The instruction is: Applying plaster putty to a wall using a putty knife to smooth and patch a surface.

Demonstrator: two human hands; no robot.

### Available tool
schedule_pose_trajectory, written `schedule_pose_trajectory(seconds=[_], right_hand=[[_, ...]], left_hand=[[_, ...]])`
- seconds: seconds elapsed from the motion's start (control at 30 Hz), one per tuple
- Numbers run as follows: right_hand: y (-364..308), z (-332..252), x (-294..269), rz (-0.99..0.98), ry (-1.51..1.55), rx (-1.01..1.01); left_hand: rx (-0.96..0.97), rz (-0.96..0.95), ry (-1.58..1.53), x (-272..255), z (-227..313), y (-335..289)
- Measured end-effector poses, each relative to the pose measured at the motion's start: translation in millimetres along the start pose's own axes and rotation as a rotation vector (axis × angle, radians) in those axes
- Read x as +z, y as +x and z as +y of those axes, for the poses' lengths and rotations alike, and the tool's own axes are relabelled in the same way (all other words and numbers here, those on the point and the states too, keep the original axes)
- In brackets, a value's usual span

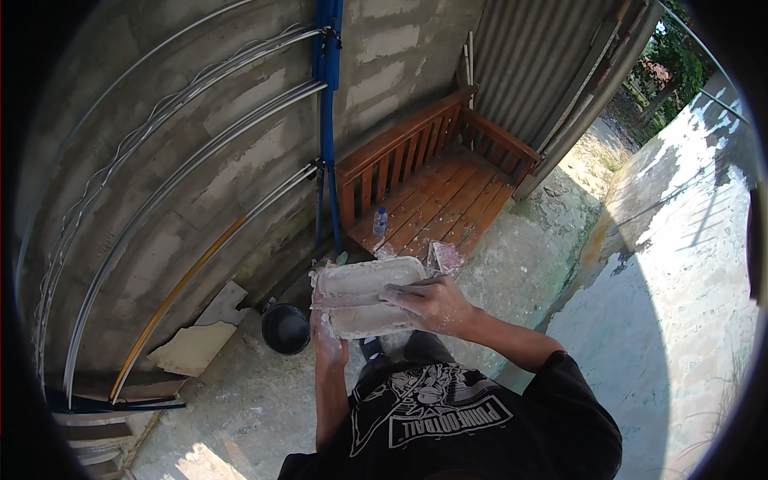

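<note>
A pale, rounded rectangular tray-like piece (372, 274), coated in whitish plaster-like residue, is held in front of my body. My left hand (327, 342) is closed on its left side, with most of the fingers hidden beneath it. Across the middle of the piece lies a thin greyish strip (346, 301), perhaps a flat scraper. My right hand (438, 306) pinches the strip's right end, thumb and fingers pressed together. White residue coats both hands.
A brown wooden bench (436, 204) bears a plastic bottle (380, 222) and a residue-covered pinkish piece (444, 258). A black bucket (286, 329) stands on the floor beside broken pale boards (194, 349). Long pipes (180, 290) run along the block wall at left.
</note>
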State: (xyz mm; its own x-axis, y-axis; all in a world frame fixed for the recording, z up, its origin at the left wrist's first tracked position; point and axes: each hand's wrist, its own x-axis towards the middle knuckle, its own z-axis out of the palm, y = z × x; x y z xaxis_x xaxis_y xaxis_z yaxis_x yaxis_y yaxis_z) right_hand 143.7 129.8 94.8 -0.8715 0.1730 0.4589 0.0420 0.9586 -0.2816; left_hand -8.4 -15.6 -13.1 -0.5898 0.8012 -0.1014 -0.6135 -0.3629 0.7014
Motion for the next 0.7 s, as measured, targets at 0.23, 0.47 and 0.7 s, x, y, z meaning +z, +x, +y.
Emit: schedule_pose_trajectory(seconds=[0.23, 0.47, 0.7], right_hand=[[-3, 1, -17, -0.025, 0.191, 0.076], [0, 8, -22, -0.176, 0.134, 0.092], [5, 17, -16, 0.026, 0.121, 0.119]], left_hand=[[-0.008, 0.049, -0.091, 5, 8, 4], [-0.085, 0.060, -0.143, 13, 7, 7], [-0.047, 0.027, -0.002, 23, 13, 5]])
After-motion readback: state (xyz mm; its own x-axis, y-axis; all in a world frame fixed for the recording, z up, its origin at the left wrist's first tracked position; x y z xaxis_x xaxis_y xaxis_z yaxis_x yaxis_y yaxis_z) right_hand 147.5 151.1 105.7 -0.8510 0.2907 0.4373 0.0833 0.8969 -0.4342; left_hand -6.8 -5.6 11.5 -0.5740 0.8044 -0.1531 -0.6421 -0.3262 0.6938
